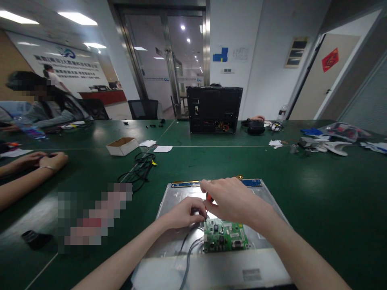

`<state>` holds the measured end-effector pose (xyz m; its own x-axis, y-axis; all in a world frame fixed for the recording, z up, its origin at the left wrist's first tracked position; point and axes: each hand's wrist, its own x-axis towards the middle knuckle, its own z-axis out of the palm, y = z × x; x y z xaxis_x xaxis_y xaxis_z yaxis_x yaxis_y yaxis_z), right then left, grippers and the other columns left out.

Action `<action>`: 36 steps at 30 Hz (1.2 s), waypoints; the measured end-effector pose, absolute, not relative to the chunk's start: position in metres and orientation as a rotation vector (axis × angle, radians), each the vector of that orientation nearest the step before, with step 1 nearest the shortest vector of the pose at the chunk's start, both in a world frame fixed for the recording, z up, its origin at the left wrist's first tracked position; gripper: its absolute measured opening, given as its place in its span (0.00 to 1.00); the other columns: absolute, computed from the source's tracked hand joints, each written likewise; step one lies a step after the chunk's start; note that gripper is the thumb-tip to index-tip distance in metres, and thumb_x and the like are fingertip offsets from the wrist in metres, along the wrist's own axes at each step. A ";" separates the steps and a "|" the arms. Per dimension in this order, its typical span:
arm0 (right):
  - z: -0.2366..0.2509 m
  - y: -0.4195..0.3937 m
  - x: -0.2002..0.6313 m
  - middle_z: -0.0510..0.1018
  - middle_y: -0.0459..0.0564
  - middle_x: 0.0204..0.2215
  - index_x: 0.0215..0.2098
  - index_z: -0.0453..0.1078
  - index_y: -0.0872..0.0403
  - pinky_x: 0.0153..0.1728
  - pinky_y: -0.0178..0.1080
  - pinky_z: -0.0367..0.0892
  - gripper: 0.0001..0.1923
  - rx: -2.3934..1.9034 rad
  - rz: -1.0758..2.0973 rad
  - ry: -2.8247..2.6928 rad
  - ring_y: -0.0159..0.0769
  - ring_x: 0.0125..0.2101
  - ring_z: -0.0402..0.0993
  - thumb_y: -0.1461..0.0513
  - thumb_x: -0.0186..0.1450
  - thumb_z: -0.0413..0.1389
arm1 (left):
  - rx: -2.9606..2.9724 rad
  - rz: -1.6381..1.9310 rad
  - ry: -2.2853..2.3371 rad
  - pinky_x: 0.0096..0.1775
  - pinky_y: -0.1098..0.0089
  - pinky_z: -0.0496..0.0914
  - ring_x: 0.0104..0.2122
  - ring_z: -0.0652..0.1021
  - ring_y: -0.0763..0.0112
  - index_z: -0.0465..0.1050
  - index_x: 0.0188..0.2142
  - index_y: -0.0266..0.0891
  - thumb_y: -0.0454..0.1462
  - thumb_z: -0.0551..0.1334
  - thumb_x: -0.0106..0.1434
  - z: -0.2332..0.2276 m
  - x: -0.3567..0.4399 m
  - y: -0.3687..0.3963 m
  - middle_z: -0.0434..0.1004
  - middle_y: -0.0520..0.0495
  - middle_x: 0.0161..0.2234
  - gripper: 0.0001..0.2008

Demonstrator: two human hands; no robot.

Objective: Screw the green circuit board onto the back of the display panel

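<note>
A grey metal panel (266, 193) lies flat on the green table in front of me, with a blue strip board (252, 183) along its far edge. A green circuit board (225, 236) sits on the panel, with grey cables (189, 251) running from it toward me. My right hand (234, 200) is closed around an orange-handled screwdriver (209, 197) whose tip points down at the board's top left corner. My left hand (183, 213) rests on the panel just left of the board, fingers pinched near the screwdriver tip.
A black computer case (214, 108) stands at the far side. A small cardboard box (122, 146), black cables (140, 167) and paper scraps lie to the left. Another person's arms (30, 169) rest on the table at left. Parts and bags (332, 139) lie far right.
</note>
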<state>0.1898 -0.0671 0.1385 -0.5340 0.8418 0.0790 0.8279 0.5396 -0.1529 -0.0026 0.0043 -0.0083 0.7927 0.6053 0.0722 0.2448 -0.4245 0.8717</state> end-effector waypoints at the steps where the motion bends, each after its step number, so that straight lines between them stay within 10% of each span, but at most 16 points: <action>1: 0.139 -0.068 0.190 0.81 0.49 0.33 0.41 0.68 0.54 0.22 0.35 0.50 0.05 -1.426 0.154 -2.634 0.34 0.27 0.74 0.62 0.66 0.55 | 2.012 0.482 0.627 0.36 0.72 0.70 0.32 0.76 0.68 0.77 0.31 0.37 0.31 0.66 0.55 -0.009 -0.003 0.004 0.79 0.50 0.31 0.03; 36: 0.137 -0.066 0.190 0.79 0.47 0.26 0.33 0.73 0.52 0.23 0.36 0.44 0.11 -1.430 0.062 -2.643 0.32 0.24 0.69 0.56 0.70 0.54 | 1.993 0.474 0.629 0.39 0.69 0.71 0.33 0.77 0.66 0.78 0.32 0.37 0.28 0.65 0.54 0.002 0.001 -0.001 0.80 0.50 0.32 0.06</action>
